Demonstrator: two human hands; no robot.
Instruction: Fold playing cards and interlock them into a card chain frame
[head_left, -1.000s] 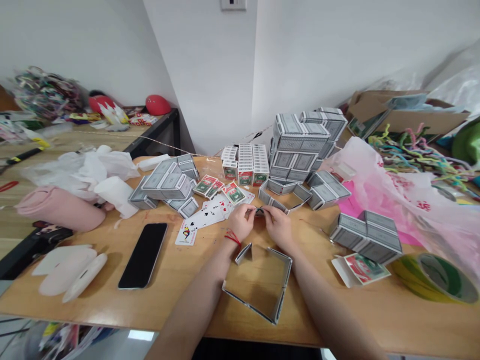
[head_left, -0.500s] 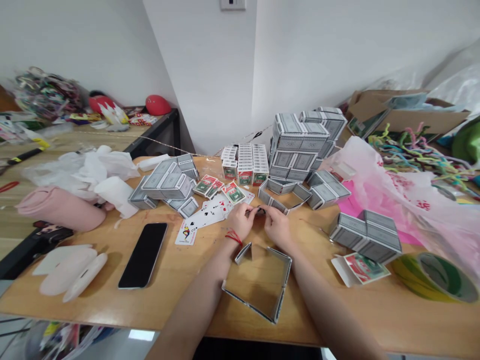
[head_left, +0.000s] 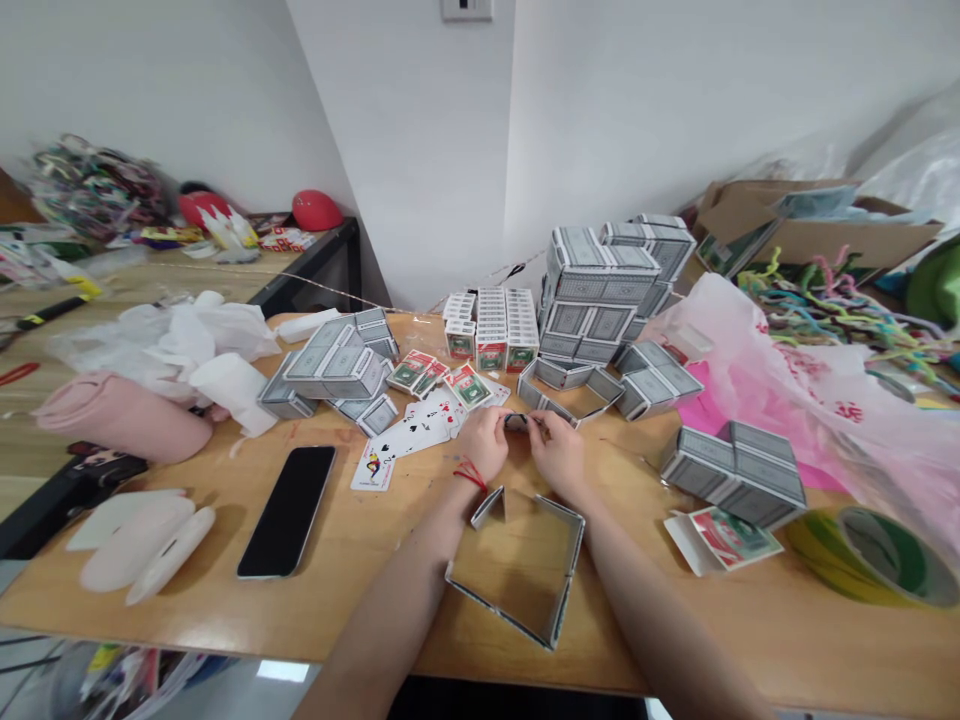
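Just beyond the card frame (head_left: 568,572), pinching a small grey card piece (head_left: 516,424) by its ends with left hand (head_left: 484,441) and right hand (head_left: 558,446), fingertips nearly closed; with phone (head_left: 286,512) left of frame, tape roll (head_left: 811,550) well right.

You've free lane between phone (head_left: 287,512) and left forearm (head_left: 401,580); inboard, card frame (head_left: 562,608) obstructs; tall card-block stack (head_left: 596,285) ahead.

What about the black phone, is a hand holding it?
No, the phone lies on the table, while the left hand and right hand hold a small dark piece between them.
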